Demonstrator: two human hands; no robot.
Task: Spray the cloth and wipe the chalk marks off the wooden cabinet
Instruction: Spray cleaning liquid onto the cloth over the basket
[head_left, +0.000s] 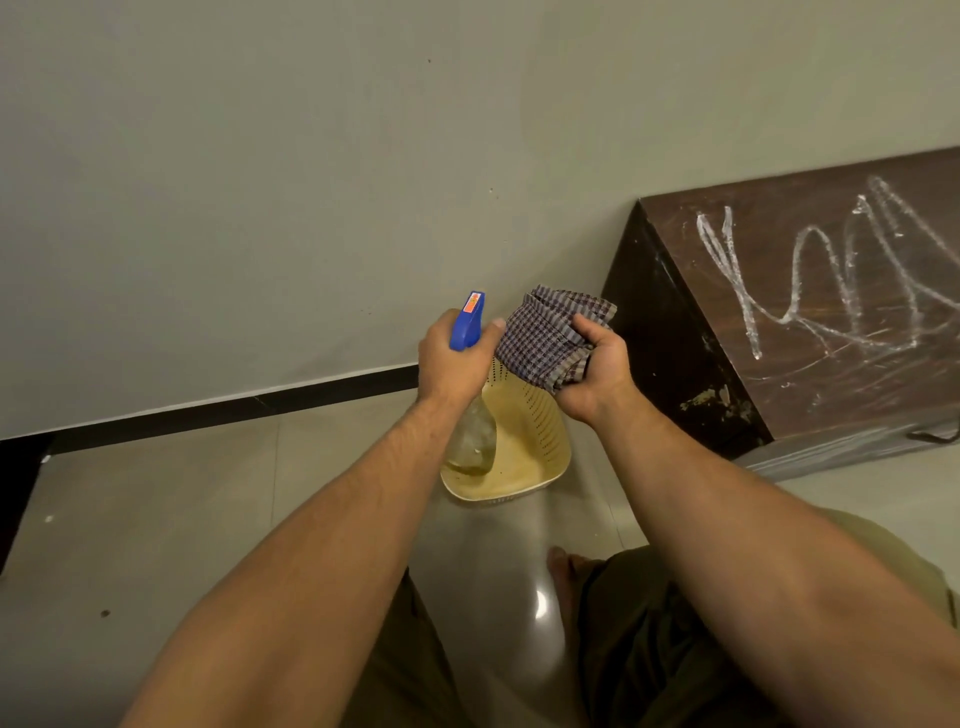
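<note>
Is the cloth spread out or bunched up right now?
Bunched up: the checked cloth is gathered in folds in the right hand, beside the spray bottle in the left hand.

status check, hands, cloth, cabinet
Left hand grips spray bottle, nozzle toward cloth bunched in right hand. Chalk marks unwiped on cabinet. Nothing in the way.
</note>
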